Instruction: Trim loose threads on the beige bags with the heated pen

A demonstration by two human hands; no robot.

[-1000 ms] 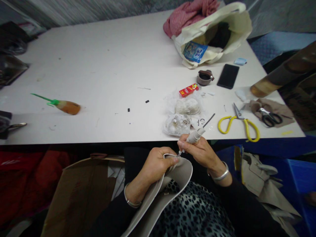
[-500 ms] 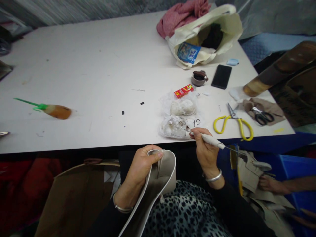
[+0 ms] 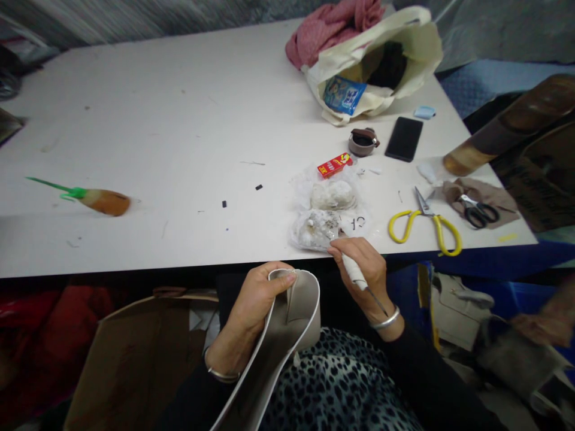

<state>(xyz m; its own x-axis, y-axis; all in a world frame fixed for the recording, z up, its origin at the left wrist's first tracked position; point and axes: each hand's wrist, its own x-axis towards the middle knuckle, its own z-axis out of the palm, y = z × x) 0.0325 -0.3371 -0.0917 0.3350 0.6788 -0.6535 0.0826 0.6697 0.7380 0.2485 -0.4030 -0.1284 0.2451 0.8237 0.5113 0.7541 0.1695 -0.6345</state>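
Observation:
In my left hand (image 3: 258,296) is a beige, leather-like piece (image 3: 308,326), bent into an open loop and hanging over my lap. The thumb lies inside its top rim, the fingers outside. My right hand (image 3: 363,272) is closed around a thin tool with a white wrapped handle (image 3: 354,270); a metal rod sticks out of the handle toward my wrist. Its other end is hidden by my fingers, or too small to make out. That hand is at the table's front edge, close to a clear plastic bag with white stuff in it (image 3: 317,230).
Yellow-handled scissors (image 3: 424,221), small black scissors (image 3: 480,212) and a phone (image 3: 404,139) lie at the right of the table (image 3: 148,120). A bottle with a green nozzle (image 3: 105,202) lies at left. Another person's hand (image 3: 539,328) handles beige pieces at lower right.
My right hand has moved left and slightly down with the tool, closer to the beige piece. The left hand has barely moved. At right, the other person's hand has shifted and is blurred.

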